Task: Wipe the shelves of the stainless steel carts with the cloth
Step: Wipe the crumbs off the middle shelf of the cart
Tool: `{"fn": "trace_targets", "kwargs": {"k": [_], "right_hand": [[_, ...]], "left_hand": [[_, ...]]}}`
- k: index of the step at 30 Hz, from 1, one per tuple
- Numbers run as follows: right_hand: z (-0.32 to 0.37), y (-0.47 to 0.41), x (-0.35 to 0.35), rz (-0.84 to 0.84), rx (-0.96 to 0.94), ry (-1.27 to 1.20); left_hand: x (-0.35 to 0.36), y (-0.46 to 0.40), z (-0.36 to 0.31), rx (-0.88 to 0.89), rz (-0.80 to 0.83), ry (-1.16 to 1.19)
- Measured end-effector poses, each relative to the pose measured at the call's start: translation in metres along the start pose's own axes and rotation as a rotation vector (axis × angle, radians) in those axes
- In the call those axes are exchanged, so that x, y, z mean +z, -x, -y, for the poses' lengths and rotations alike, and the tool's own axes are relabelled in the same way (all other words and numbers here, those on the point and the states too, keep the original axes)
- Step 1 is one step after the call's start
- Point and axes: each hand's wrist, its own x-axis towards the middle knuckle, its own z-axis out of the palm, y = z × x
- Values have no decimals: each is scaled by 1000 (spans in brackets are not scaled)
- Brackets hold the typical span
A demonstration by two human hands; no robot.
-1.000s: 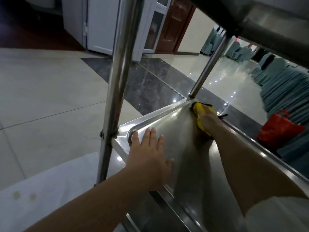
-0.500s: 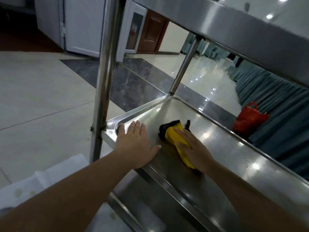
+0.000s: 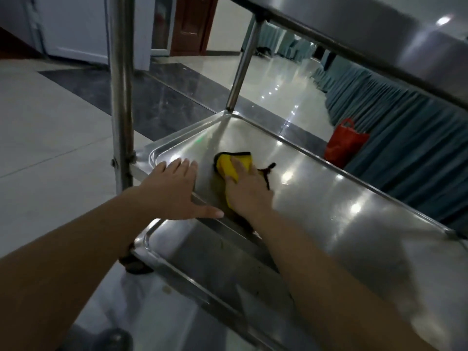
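The cloth [image 3: 234, 166], yellow with a dark edge, lies flat on the middle shelf [image 3: 329, 198] of the steel cart, toward its near-left end, and the right hand [image 3: 247, 192] is on top of it. Palm down, fingers laid straight and close together over the yellow, pressing it to the metal; the cloth pokes out ahead of the fingertips and a strip shows under the thumb side, while a dark loop trails out on the shelf just right of the hand. The left hand [image 3: 174, 190] sits beside it, fingers stretched flat on the shelf's near rim, thumb spread out toward the right wrist, holding nothing. The two hands are close but not touching. Just left of that hand rises the near upright post [image 3: 121, 97]; the far post [image 3: 243, 64] meets the shelf's back corner. Below, the bottom shelf [image 3: 202, 269] looks grubby with specks. Above, the top shelf [image 3: 379, 29] cuts across the corner. Out on the tiled floor [image 3: 50, 148], a red bag [image 3: 344, 145] stands against blue-green pleated fabric [image 3: 405, 138]
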Motion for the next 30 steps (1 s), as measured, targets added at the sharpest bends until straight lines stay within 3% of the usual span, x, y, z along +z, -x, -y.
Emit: {"fn": "trace_targets", "kwargs": {"k": [3,6,16,20,26,30], "right_hand": [[-6,19,-7,79,-206,-56],[-47,45,-21,86,-234,-91],[-187,97,-84,-98,263,-276],[-179,63,-65,-156,531,-40],[-134,50,-44,-56,230,-19],[-161,77,-51,-50,68,-76]], "left_hand": [[-8,-6,0,2,58,0],[-13,-15,-5,32,92,4],[7,-37,-37,134,31,-33],[13,-46,-44,181,-3,-103],[11,-61,-63,142,43,-89],[14,-61,-112,268,52,-6]]}}
